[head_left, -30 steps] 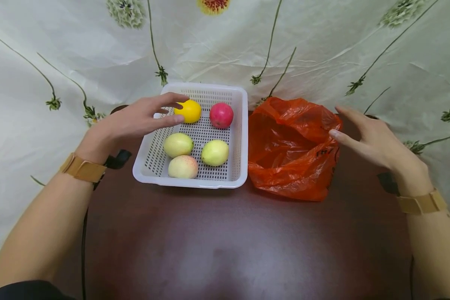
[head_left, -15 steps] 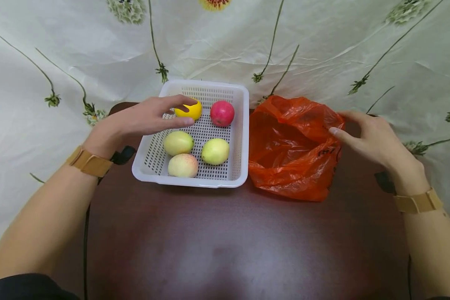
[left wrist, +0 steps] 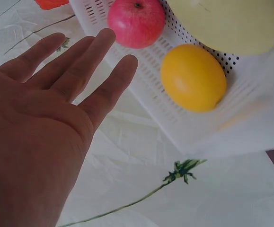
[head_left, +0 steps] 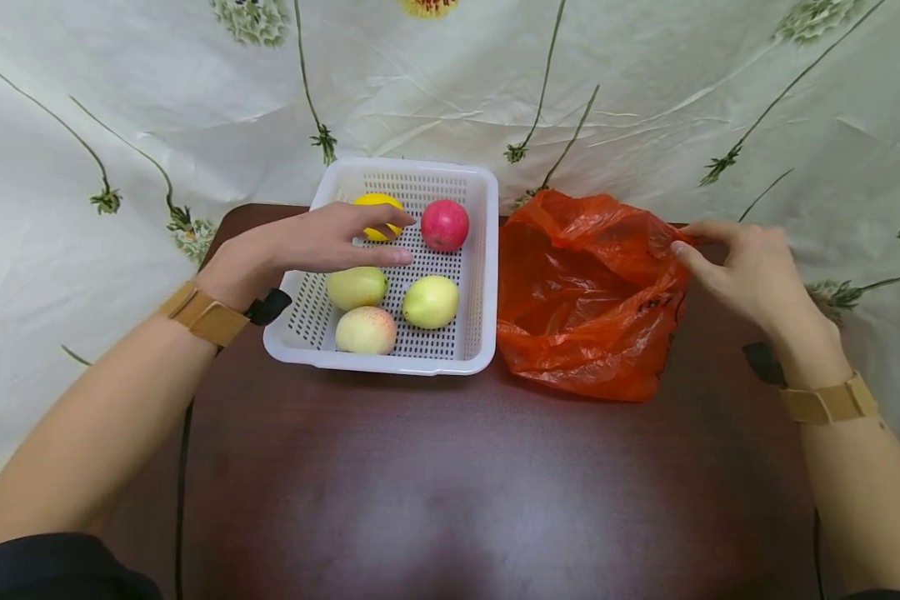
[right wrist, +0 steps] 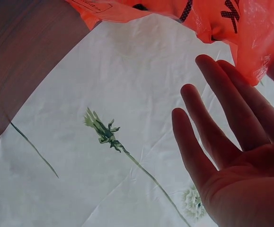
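Sleeve: a dark sleeve (head_left: 60, 567), at the lower left corner of the head view.
Bench: the dark red-brown bench (head_left: 457, 467) shines in its middle and carries the basket and the bag.
Bands: one tan band (head_left: 206, 314) on the left wrist, another tan band (head_left: 830, 402) on the right wrist.
Basket: the white basket (head_left: 390, 365) has walls with many small holes and stands directly left of the bag.
Peach: the pale peach (head_left: 366, 332), with reddish speckles, lies near the front wall.
Pale green fruits: the left pale fruit (head_left: 356, 290) is just behind the peach, its long axis about left to right; the right pale fruit (head_left: 430, 302) also lies about left to right, slightly tilted.
Bag: the red bag (head_left: 592, 367) is on the bench, its mouth open upward and toward the basket; a long axis I cannot tell.
Writing: dark characters and a small boxed line are printed on the bag, but they are cut or too blurred for reading.
Right grip: the right hand (head_left: 750, 271) pinches the bag's right rim between thumb and forefinger; the other fingers are spread.
Left grip: the left hand (head_left: 318, 239) is wide open above the basket, holding nothing, fingers pointing right.
Yellow fruit: the oval yellow fruit (left wrist: 193, 78) is partly behind this hand.
Apple: the red apple (head_left: 445, 225) sits beside the yellow fruit, near the fingertips.
Cloth: a whitish cloth (head_left: 435, 92) with printed flowers is behind everything.
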`<act>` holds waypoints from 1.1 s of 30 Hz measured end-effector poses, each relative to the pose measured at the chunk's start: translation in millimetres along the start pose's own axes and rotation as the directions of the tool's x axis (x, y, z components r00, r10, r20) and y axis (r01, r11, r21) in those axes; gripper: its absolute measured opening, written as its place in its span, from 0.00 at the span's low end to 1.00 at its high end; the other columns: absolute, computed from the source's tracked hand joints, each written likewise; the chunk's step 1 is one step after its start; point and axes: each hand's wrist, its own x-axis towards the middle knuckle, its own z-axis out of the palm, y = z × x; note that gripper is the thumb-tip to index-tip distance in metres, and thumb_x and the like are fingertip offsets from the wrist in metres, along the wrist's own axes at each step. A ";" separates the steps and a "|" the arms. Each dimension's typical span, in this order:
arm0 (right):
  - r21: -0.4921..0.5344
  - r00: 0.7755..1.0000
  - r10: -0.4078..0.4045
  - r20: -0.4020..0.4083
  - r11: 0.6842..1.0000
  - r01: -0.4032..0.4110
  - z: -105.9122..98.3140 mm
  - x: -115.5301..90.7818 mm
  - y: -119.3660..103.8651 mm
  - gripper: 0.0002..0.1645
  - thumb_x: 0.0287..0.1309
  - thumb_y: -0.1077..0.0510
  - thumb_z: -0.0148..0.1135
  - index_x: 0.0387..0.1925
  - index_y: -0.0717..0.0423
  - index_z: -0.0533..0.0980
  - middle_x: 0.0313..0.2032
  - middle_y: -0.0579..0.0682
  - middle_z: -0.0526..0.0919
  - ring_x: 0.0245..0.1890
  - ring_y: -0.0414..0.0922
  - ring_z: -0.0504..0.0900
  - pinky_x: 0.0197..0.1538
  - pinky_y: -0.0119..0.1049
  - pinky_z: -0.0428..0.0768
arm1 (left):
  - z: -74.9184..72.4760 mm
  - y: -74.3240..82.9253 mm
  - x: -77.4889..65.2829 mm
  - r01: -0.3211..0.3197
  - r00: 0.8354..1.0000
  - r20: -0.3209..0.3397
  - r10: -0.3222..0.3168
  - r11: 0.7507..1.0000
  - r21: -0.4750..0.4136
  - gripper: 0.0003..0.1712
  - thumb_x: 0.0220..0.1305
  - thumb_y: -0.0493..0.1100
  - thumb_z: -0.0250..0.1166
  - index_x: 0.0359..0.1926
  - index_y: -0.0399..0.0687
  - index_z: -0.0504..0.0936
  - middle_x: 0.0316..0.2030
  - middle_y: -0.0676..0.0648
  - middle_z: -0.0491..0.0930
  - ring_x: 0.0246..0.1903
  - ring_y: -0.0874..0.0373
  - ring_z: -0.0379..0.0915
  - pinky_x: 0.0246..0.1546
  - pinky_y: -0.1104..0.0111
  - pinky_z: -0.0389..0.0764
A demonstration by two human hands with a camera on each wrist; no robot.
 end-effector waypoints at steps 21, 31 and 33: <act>-0.067 0.994 -0.035 -0.107 0.997 0.028 6.8 3.9 5.7 0.13 0.61 0.51 0.58 0.42 0.49 0.85 0.26 0.56 0.85 0.17 0.47 0.58 0.27 0.38 0.55 | 16.2 5.7 20.8 -0.066 0.998 0.024 0.066 0.998 0.004 0.43 0.51 0.74 0.60 0.65 0.64 0.64 0.61 0.56 0.69 0.60 0.55 0.66 0.60 0.52 0.66; -0.063 0.991 -0.036 -0.129 0.998 0.028 7.3 3.6 4.1 0.13 0.61 0.52 0.59 0.41 0.51 0.85 0.31 0.57 0.86 0.19 0.48 0.62 0.27 0.38 0.57 | 26.5 12.2 35.5 -0.100 0.991 0.098 0.097 0.995 0.030 0.49 0.47 0.70 0.67 0.68 0.60 0.62 0.63 0.58 0.67 0.60 0.54 0.66 0.59 0.56 0.68; -0.063 0.991 -0.037 -0.130 0.998 0.029 7.8 3.3 4.2 0.13 0.61 0.52 0.59 0.41 0.51 0.85 0.32 0.57 0.86 0.20 0.48 0.63 0.28 0.38 0.57 | 28.2 13.3 37.8 -0.105 0.989 0.111 0.100 0.994 0.038 0.49 0.47 0.69 0.68 0.68 0.58 0.62 0.64 0.57 0.66 0.60 0.53 0.66 0.60 0.56 0.67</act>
